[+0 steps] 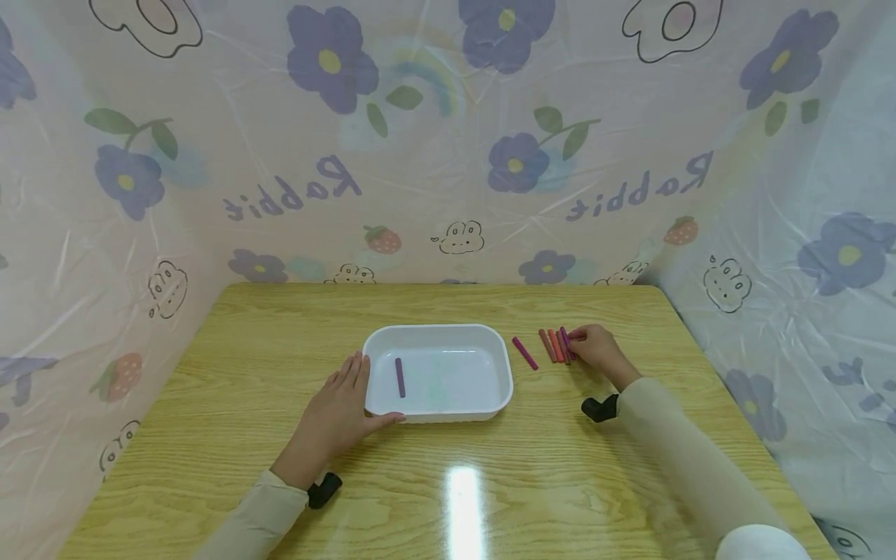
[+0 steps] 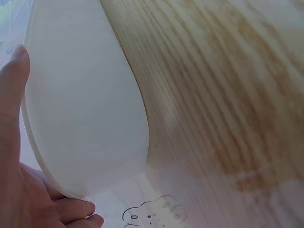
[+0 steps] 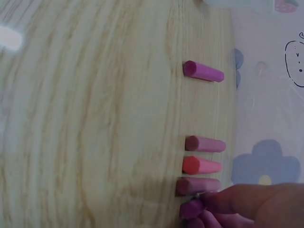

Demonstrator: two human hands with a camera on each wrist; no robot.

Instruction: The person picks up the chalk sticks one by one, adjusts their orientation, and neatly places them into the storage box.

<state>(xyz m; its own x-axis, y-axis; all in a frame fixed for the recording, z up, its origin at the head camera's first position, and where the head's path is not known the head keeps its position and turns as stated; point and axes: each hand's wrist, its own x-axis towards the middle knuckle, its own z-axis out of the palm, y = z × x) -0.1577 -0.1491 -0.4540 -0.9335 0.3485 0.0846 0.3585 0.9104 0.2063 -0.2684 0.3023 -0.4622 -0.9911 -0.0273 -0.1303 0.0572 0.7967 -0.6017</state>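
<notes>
A white plastic tray (image 1: 439,412) sits on the table, with one dull purple crayon-like stick (image 1: 400,378) lying in its left part. My left hand (image 1: 334,412) holds the tray's near left corner; in the left wrist view its thumb (image 2: 18,66) and fingers lie along the rim. Right of the tray, my right hand (image 1: 600,351) pinches a purple stick (image 3: 191,209) at the right end of a row. Beside it lie a brownish stick (image 3: 198,186), an orange-red stick (image 3: 202,165) and another brownish stick (image 3: 205,144). The fingers partly hide the row's end.
A magenta stick (image 1: 525,353) lies slanted by itself between the tray and the row. The wood-grain table (image 1: 532,482) is bordered at the back and sides by a patterned plastic sheet (image 1: 434,179).
</notes>
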